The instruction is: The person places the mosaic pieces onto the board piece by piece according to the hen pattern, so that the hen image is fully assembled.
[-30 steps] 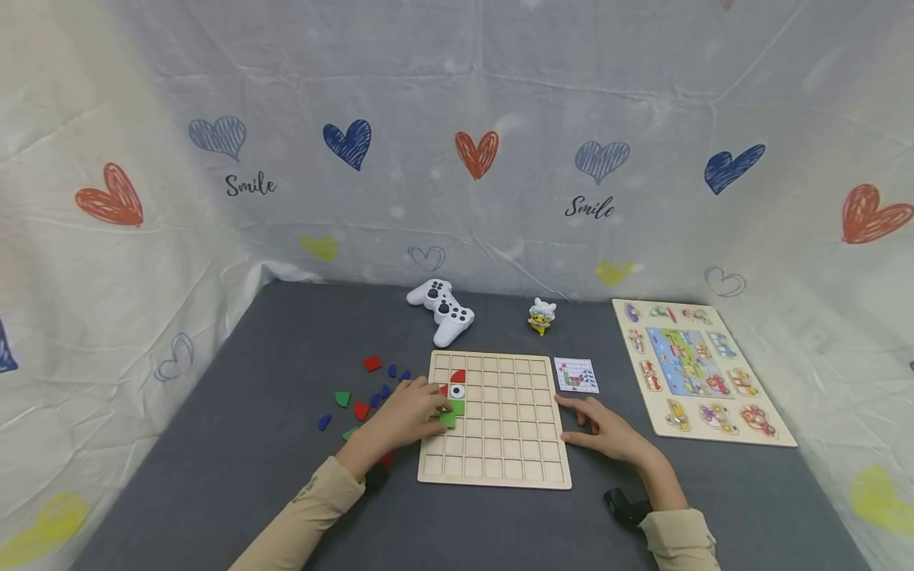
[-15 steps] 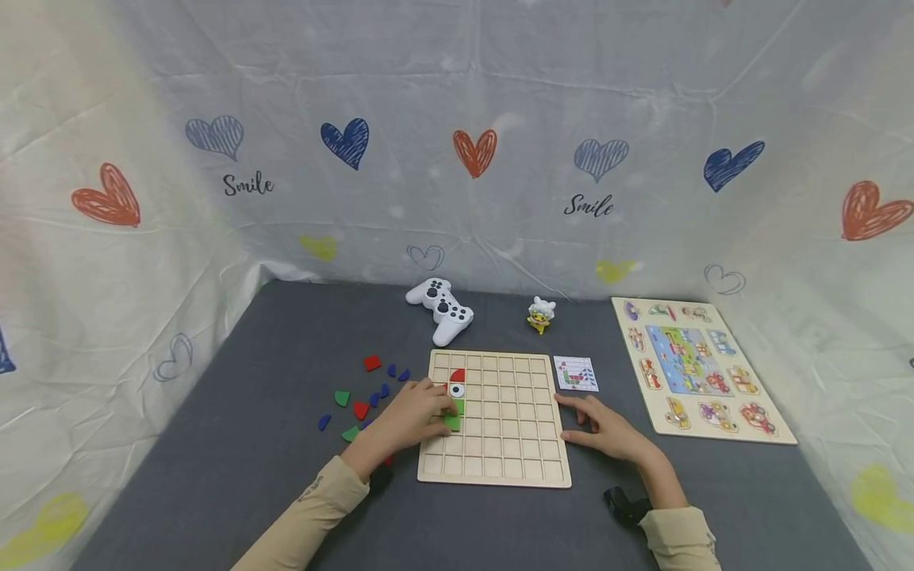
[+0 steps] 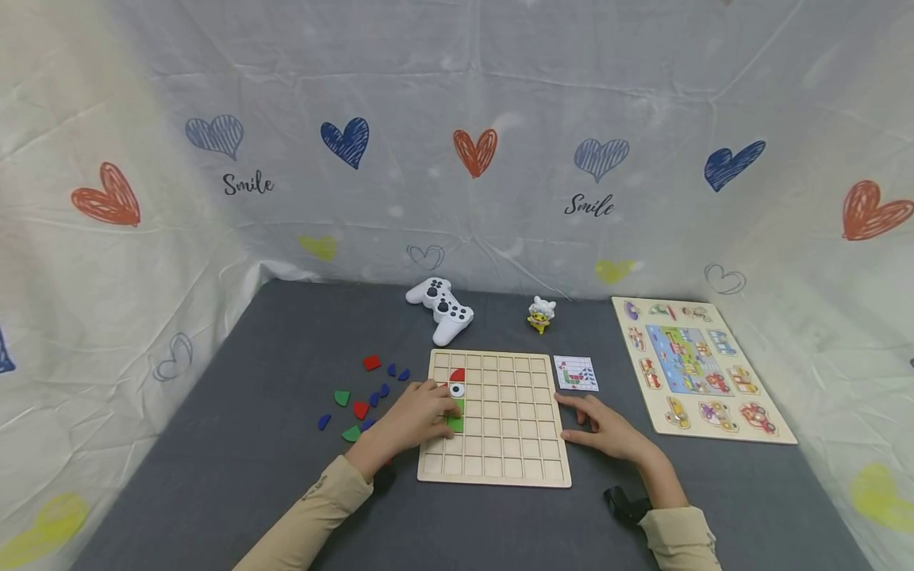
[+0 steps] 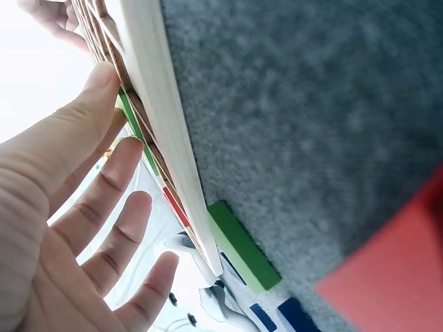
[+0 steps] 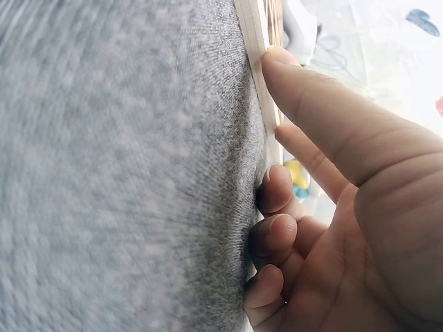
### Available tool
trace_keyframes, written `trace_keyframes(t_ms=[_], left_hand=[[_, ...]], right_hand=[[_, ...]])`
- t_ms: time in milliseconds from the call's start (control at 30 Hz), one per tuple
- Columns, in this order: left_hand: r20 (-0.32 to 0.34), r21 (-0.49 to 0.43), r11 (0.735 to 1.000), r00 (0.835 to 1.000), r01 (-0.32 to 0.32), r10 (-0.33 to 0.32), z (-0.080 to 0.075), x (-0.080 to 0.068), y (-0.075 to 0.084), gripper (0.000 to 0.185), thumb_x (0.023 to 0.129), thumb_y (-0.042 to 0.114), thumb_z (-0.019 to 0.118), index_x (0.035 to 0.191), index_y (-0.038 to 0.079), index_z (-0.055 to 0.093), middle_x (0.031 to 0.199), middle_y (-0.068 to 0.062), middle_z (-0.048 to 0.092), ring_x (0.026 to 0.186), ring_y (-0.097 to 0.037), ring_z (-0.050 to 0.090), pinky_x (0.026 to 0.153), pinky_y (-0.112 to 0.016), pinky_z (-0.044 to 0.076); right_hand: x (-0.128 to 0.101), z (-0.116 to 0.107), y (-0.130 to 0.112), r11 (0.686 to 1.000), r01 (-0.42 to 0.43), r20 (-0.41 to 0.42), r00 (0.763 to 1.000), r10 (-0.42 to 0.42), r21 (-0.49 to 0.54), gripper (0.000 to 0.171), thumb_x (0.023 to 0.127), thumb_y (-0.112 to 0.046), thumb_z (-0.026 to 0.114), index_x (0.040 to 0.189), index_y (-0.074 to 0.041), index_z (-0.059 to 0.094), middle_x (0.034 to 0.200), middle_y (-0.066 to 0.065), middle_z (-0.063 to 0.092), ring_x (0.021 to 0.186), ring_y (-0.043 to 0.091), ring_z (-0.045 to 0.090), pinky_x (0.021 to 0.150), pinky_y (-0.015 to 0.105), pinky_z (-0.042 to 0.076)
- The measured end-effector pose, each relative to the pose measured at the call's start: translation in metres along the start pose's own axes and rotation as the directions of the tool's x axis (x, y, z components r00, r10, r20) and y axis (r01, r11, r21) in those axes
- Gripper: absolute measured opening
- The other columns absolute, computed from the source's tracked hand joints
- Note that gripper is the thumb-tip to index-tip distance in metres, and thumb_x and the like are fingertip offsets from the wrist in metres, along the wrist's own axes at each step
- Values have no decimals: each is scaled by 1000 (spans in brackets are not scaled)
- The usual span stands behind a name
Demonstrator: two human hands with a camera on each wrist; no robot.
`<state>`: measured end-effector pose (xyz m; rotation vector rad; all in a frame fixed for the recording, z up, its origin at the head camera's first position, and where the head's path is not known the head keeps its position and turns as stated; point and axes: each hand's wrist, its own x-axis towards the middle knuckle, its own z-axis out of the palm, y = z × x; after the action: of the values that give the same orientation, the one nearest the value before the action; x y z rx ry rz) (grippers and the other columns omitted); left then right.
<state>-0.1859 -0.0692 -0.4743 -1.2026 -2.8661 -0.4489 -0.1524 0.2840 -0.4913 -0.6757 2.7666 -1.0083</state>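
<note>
1. Backdrop cloth (image 3: pixel 457 95): printed hearts; the word "Smile" reads twice, once left, once right of centre.
2. Loose pieces (image 3: pixel 360 396): red, green and blue shapes lie on the grey counter (image 3: pixel 236 444), left of the grid board.
3. Your left hand (image 3: pixel 410 416): fingers straight and spread, lying over the board's left columns, fingertips on the green tile (image 3: pixel 455 417). The left wrist view shows the fingers splayed above the board edge, curled round nothing.
4. Grid board (image 3: pixel 507 444): wooden, flat on the counter. The green tile sits in the second column, directly below an eye tile (image 3: pixel 457 390) and a red quarter-round (image 3: pixel 458 375).
5. Pattern card (image 3: pixel 575 373): just beside the board's far right corner; print too small to read.
6. Your right hand (image 3: pixel 603 428): index finger and thumb extended against the board's right edge, other fingers curled on the counter, gripping nothing.
7. Vehicle peg puzzle (image 3: pixel 696 369): far right, well apart from the hands.
</note>
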Motion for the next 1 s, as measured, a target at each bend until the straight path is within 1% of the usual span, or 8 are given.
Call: trace_keyframes(t_ms=[100, 167, 367, 467, 533, 700, 900, 1000], left_hand=[[2, 3, 1000, 1000, 0, 0, 0, 0, 1, 26, 74, 37, 75, 96, 25, 70, 99, 9, 62, 94, -14, 50, 87, -45, 41], [0, 5, 1000, 1000, 0, 0, 0, -1, 0, 26, 75, 37, 74, 97, 25, 70, 100, 9, 62, 94, -14, 50, 87, -45, 41], [-20, -12, 1000, 1000, 16, -17, -2, -5, -2, 23, 77, 33, 73, 98, 25, 70, 99, 10, 62, 94, -14, 49, 88, -46, 41], [-26, -14, 999, 999, 33, -33, -4, -7, -4, 21, 78, 33, 72, 98, 25, 70, 98, 10, 62, 91, -13, 48, 87, -45, 41], [-31, -21, 999, 999, 42, -42, -5, -9, -7, 21, 79, 33, 72, 98, 25, 70, 97, 10, 61, 88, -12, 47, 86, -43, 41], [-52, -41, 997, 996, 68, -70, -8, -14, -17, 24, 76, 30, 75, 98, 22, 71, 97, 8, 62, 87, -13, 47, 85, -45, 41], [-84, 0, 994, 991, 106, -105, -12, -22, -31, 27, 74, 31, 77, 99, 23, 70, 93, 7, 61, 81, -12, 45, 82, -45, 42], [-93, 5, 991, 987, 134, -133, -16, -27, -39, 27, 75, 31, 76, 100, 23, 70, 93, 7, 61, 82, -12, 45, 82, -44, 42]], right_hand=[[0, 0, 0, 1000, 4, -1, 1000, -4, -1, 61, 83, -29, 69, 136, -6, 46, 82, 2, 41, 63, -1, 26, 56, 20, 31], [0, 0, -1, 1000, 5, 1, 1000, -5, 1, 61, 83, -29, 68, 136, -6, 46, 82, 2, 41, 64, -1, 26, 56, 20, 30], [0, 0, -1, 1000, -4, 8, 1000, 4, 4, 62, 83, -30, 68, 136, -7, 46, 83, 2, 41, 63, 6, 31, 56, 20, 31], [0, 0, 0, 1000, -7, 9, 1000, 7, 6, 62, 83, -30, 68, 136, -7, 46, 83, 2, 41, 63, 8, 32, 57, 21, 31], [0, 0, 0, 1000, -9, 9, 1000, 9, 8, 62, 83, -31, 68, 136, -7, 46, 83, 2, 41, 63, 8, 32, 56, 21, 31], [0, 0, 0, 1000, -11, 6, 1000, 11, 14, 62, 83, -30, 69, 136, -8, 46, 82, 2, 40, 63, 6, 31, 56, 21, 31], [0, -1, -1, 1000, -15, 7, 1000, 15, 17, 62, 83, -30, 69, 136, -7, 46, 82, 2, 41, 63, 6, 31, 56, 21, 30], [0, -1, -1, 1000, -21, 12, 1000, 20, 15, 62, 83, -30, 69, 136, -8, 46, 82, 2, 40, 63, 6, 31, 56, 21, 30]])
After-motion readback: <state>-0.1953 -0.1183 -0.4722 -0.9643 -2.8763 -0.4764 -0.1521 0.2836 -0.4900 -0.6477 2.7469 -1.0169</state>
